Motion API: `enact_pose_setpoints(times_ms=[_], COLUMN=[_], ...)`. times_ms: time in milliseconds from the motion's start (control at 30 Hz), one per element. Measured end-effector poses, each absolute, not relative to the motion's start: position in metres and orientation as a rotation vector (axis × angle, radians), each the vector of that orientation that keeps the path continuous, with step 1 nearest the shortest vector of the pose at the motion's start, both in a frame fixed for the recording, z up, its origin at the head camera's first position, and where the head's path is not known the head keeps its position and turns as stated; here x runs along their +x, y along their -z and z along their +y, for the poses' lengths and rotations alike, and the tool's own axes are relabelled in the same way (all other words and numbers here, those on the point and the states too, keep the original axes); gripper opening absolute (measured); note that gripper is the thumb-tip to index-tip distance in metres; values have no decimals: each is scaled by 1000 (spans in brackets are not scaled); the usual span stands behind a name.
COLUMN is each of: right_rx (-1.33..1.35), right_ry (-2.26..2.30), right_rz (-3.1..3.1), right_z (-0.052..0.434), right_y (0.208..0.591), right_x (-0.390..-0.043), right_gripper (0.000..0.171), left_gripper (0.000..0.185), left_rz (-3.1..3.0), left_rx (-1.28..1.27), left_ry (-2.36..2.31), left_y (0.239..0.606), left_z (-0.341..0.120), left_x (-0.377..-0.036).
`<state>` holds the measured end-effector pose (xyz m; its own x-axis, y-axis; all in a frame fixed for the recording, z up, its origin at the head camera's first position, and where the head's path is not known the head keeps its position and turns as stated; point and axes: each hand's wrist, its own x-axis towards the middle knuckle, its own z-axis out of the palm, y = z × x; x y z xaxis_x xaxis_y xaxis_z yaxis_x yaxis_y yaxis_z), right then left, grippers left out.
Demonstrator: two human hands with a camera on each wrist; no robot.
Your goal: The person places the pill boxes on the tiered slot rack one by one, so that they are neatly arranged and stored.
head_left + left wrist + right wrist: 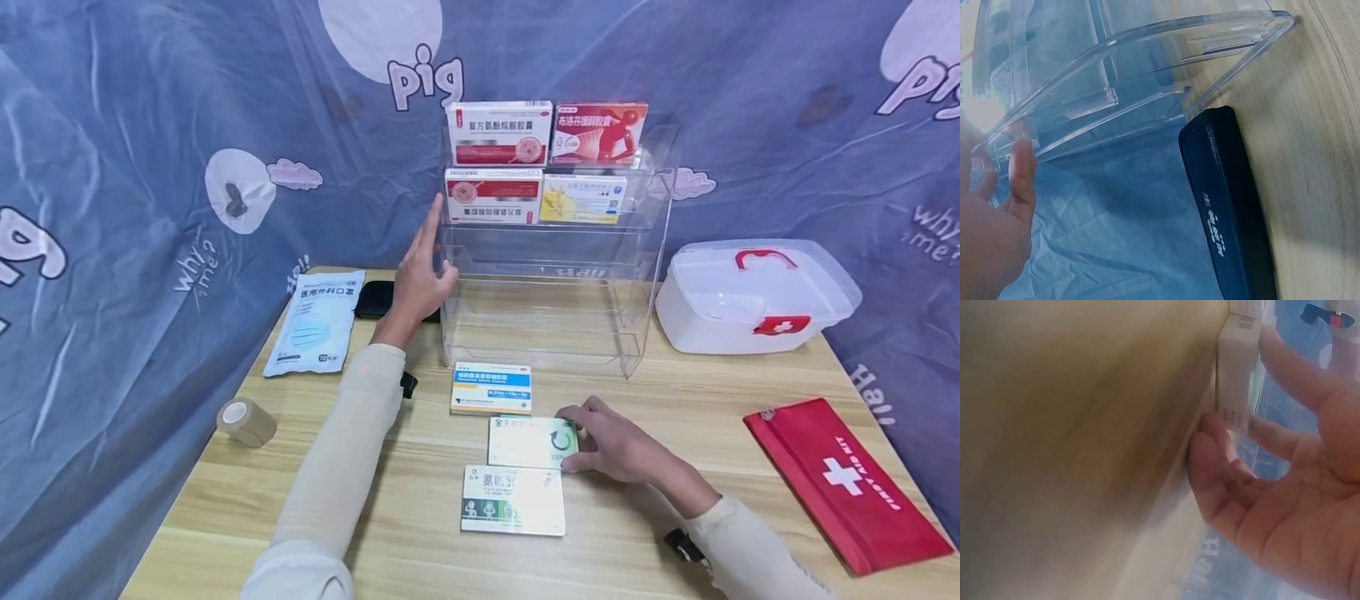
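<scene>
Draping the background, a blue cloth point(135, 167) reads "pig" and "why me?". Left hand point(420, 279), fingers straight, touches the clear acrylic rack point(551, 317). Right hand point(611, 446) pinches the green-and-white medicine box point(528, 442) lying flat on the wooden table point(675, 533).

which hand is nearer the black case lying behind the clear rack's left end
Left. The left hand is raised at the clear plastic rack's left edge, just beside the flat black case. The right hand is down by the green-and-white box, well away.
</scene>
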<state>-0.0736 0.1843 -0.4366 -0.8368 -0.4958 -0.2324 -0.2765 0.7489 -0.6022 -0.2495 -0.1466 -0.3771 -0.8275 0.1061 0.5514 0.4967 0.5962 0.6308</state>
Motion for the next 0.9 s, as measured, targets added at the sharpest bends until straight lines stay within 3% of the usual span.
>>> enact_pose_setpoints(times_ms=[433, 667, 900], right_rx=[-620, -500, -525], right_ry=[1124, 1337, 1325], right_rz=[2605, 2836, 3339], right_z=[199, 213, 211], right_y=[431, 375, 323], right_x=[-78, -109, -161], right_gripper=[42, 58, 55], left_gripper=[99, 99, 100], left_rz=[-2381, -2391, -2389], left_rx=[-468, -460, -453], left_ry=[1135, 1142, 1142], left_y=[376, 375, 377], left_z=[-147, -147, -146], left_x=[-249, -248, -248])
